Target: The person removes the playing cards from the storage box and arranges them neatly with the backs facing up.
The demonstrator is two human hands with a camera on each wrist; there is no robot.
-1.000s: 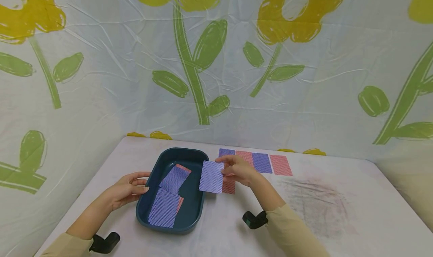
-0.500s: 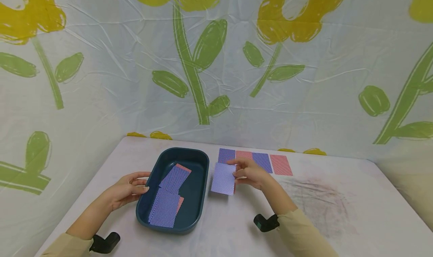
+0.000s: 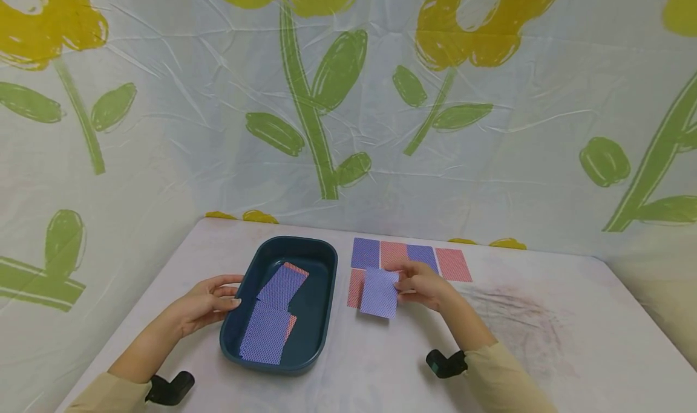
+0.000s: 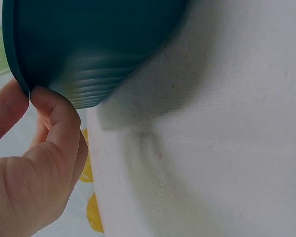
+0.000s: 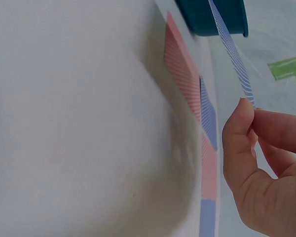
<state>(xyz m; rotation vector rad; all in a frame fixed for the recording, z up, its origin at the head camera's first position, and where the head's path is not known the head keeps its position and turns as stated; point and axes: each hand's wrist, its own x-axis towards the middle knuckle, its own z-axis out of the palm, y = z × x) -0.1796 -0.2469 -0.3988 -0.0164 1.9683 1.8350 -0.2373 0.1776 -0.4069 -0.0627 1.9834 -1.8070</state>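
My right hand (image 3: 423,285) pinches a blue-backed playing card (image 3: 378,295) by its right edge. In the right wrist view, thumb and fingertips meet on the end of that card (image 5: 232,54), seen almost edge-on above the table. It partly covers a red-backed card (image 3: 354,289) lying on the table. My left hand (image 3: 204,304) holds the left side of a dark teal plastic tray (image 3: 311,325); the left wrist view shows its rim (image 4: 12,49) between thumb and fingers. Inside lie blue-backed cards (image 3: 265,334), with red-backed edges showing from underneath.
Behind the held card, a row runs left to right: a blue card (image 3: 365,253), a red card (image 3: 393,251), another blue card (image 3: 422,256) and another red card (image 3: 454,265). A flower-printed cloth (image 3: 218,129) rises behind the white table (image 3: 403,370).
My right hand has carried the blue-backed card rightward from beside the tray's rim to over the lower red-backed card, uncovering that card's left part. The left hand and tray stay put.
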